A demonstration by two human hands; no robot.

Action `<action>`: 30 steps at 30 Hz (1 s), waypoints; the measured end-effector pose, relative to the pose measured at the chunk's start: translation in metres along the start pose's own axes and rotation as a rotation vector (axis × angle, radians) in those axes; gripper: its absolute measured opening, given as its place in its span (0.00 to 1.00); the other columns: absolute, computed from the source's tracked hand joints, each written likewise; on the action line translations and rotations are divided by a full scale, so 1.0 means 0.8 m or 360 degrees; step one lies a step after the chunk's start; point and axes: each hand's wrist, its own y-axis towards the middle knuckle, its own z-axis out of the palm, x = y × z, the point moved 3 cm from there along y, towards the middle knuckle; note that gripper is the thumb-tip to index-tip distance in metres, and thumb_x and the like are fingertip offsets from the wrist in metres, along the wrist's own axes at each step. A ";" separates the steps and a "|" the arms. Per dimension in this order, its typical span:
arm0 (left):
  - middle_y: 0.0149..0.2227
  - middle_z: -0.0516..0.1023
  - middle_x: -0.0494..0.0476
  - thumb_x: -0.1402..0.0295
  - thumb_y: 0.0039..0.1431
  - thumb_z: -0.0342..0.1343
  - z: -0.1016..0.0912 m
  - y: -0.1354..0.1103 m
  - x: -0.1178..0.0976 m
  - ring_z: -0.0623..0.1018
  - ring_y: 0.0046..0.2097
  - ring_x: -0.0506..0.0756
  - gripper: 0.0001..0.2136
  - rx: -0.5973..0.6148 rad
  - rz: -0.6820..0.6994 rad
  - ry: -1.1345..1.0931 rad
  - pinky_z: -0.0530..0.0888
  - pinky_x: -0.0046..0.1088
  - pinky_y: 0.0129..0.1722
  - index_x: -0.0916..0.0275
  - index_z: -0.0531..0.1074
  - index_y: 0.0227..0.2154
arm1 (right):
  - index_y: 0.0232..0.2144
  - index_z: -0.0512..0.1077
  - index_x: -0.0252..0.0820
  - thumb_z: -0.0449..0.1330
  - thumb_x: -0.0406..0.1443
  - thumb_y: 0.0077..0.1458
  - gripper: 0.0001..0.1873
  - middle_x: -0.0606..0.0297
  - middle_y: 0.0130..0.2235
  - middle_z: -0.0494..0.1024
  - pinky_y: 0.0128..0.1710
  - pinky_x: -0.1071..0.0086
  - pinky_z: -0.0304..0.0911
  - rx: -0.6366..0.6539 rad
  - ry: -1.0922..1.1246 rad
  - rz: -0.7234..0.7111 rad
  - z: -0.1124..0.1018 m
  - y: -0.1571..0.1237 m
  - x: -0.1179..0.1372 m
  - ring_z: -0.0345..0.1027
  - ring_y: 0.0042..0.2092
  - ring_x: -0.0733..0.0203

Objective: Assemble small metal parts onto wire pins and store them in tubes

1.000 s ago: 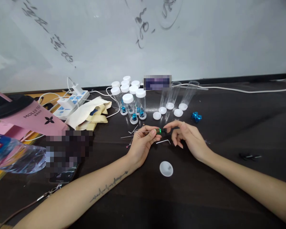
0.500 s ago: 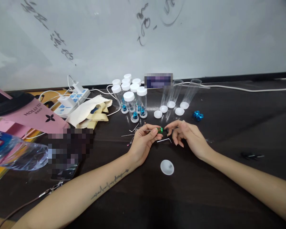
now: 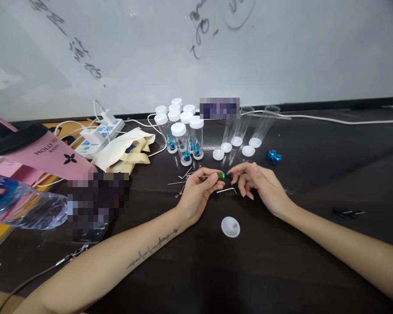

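Between thumb and fingers, my left hand [image 3: 199, 194] holds a small green-and-black tool [image 3: 223, 176] that looks like a screwdriver. A thin metal shaft runs left from it, partly hidden by the hand. My right hand [image 3: 260, 185] is curved with its fingers apart; its index fingertip is at the tool's black end, and I cannot tell whether they touch. Just below the hands lies an L-shaped hex key [image 3: 227, 190]. Several thin metal pieces [image 3: 185, 174] lie beyond my left hand. Nearer me is a shallow white round dish or cap [image 3: 230, 227] with something small and dark in it.
Several white-capped clear tubes [image 3: 180, 141] with blue parts stand behind the hands. Clear tubes [image 3: 265, 124] without caps on top and loose white caps [image 3: 218, 155] are right of them. Blue parts [image 3: 274, 156] and black pieces [image 3: 349, 212] lie right; a pink cup [image 3: 52, 150], bottle [image 3: 22, 203] and power strip [image 3: 109, 131] left.
The view has shifted slightly. Both hands keep nearly the same pose, with the green-and-black tool still in my left hand.
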 end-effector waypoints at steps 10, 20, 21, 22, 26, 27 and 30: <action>0.27 0.78 0.52 0.70 0.50 0.66 0.001 -0.001 0.000 0.77 0.31 0.46 0.05 -0.0018 -0.0020 0.0000 0.73 0.21 0.37 0.65 0.78 0.31 | 0.40 0.74 0.37 0.48 0.52 0.65 0.26 0.62 0.30 0.72 0.15 0.76 0.55 -0.0018 -0.0012 0.0015 0.000 -0.001 0.001 0.64 0.22 0.69; 0.29 0.78 0.52 0.70 0.50 0.67 0.001 -0.001 -0.001 0.77 0.31 0.46 0.05 -0.0026 -0.0006 0.0002 0.73 0.21 0.38 0.65 0.78 0.30 | 0.41 0.74 0.38 0.49 0.52 0.64 0.25 0.62 0.31 0.72 0.15 0.76 0.54 0.0002 0.0033 -0.0016 0.000 -0.001 -0.001 0.64 0.22 0.69; 0.29 0.78 0.52 0.70 0.50 0.67 0.001 -0.001 -0.001 0.77 0.31 0.46 0.05 -0.0025 -0.0003 0.0000 0.73 0.21 0.38 0.65 0.78 0.30 | 0.41 0.74 0.38 0.48 0.52 0.65 0.26 0.62 0.31 0.72 0.15 0.76 0.54 0.0007 0.0037 -0.0009 0.000 -0.001 -0.001 0.64 0.22 0.69; 0.29 0.78 0.51 0.71 0.50 0.66 0.001 -0.001 0.000 0.77 0.31 0.46 0.05 -0.0020 0.0000 -0.0003 0.73 0.21 0.38 0.65 0.78 0.30 | 0.41 0.74 0.37 0.48 0.52 0.65 0.26 0.62 0.31 0.72 0.15 0.76 0.54 0.0008 0.0040 -0.0007 0.000 -0.001 -0.001 0.64 0.22 0.69; 0.29 0.77 0.51 0.71 0.51 0.65 0.001 -0.001 0.000 0.77 0.31 0.46 0.04 0.0005 0.0010 0.0001 0.73 0.20 0.37 0.64 0.78 0.31 | 0.44 0.73 0.38 0.48 0.51 0.65 0.24 0.63 0.32 0.72 0.15 0.77 0.54 -0.0007 0.0050 -0.0029 -0.001 0.000 -0.001 0.63 0.22 0.70; 0.29 0.77 0.51 0.71 0.51 0.65 0.001 -0.001 0.000 0.77 0.31 0.46 0.04 0.0005 0.0012 0.0001 0.73 0.20 0.37 0.64 0.78 0.31 | 0.44 0.73 0.39 0.48 0.51 0.65 0.24 0.63 0.32 0.72 0.15 0.77 0.54 -0.0007 0.0052 -0.0034 -0.001 0.000 -0.001 0.64 0.22 0.70; 0.28 0.77 0.51 0.70 0.51 0.66 0.001 -0.001 0.000 0.77 0.31 0.46 0.04 0.0001 0.0005 0.0001 0.73 0.20 0.37 0.65 0.78 0.31 | 0.42 0.73 0.38 0.48 0.51 0.65 0.24 0.62 0.32 0.72 0.15 0.77 0.54 0.0007 0.0040 -0.0032 -0.001 -0.001 -0.001 0.64 0.22 0.69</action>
